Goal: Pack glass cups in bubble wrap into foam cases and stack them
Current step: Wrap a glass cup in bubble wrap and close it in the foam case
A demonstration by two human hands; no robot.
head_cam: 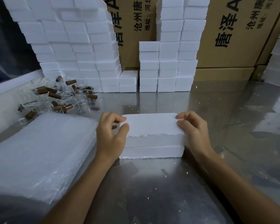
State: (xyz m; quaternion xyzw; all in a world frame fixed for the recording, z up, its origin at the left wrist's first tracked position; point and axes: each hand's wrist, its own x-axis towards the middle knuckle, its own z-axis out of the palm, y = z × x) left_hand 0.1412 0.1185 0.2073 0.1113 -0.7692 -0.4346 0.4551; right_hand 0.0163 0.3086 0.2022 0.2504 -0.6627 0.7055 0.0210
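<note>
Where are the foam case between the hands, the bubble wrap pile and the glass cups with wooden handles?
foam case [152,125]: head view, middle of its top face.
bubble wrap pile [39,147]: head view, middle of the top sheet.
glass cups [83,98]: head view, clear wall of one cup.

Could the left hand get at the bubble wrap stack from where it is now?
Probably yes. The bubble wrap stack lies right beside the left hand with nothing between them, but that hand would first have to let go of the foam case.

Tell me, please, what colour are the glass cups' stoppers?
Brown, clearest in the head view: stoppers.
</note>
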